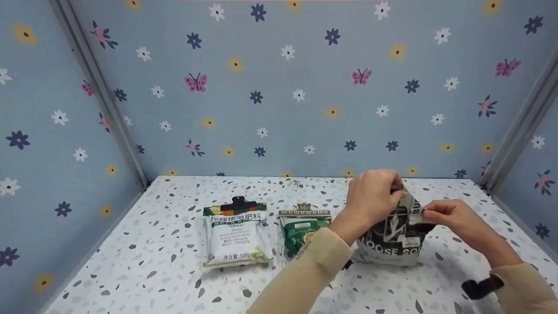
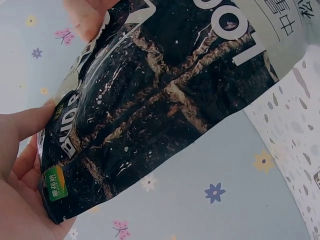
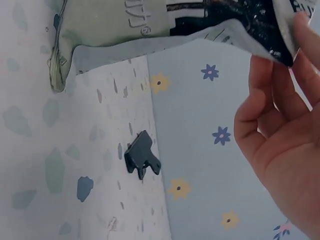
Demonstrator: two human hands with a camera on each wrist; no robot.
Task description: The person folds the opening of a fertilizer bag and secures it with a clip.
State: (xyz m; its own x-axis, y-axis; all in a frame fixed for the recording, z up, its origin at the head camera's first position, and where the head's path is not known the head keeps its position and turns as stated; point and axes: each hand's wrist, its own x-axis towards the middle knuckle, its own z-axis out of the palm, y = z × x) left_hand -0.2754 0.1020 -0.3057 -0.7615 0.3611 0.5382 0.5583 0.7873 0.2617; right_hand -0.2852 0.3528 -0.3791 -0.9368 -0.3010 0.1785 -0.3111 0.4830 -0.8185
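Note:
A black and pale grey-green bag of soil [image 1: 392,237], printed "LOOSE SO", stands at the right of the table. My left hand [image 1: 372,196] grips one top corner; in the left wrist view its thumb and fingers [image 2: 22,190] are around the bag's dark end. The other top corner is pinched by my right hand [image 1: 457,220], its thumb and fingers also visible in the right wrist view [image 3: 280,130]. Between the hands, the bag's upper part looks folded or creased. On the table near the bag lies a black clip [image 3: 142,152], not made out in the head view.
A white fertilizer bag [image 1: 235,240] with a black clip [image 1: 238,203] on top lies at the left. Beside it, a green bag [image 1: 298,233] under a metal clip [image 1: 304,212] is partly covered by my left arm. Flower-patterned walls [image 1: 287,109] border the speckled table [image 1: 152,279].

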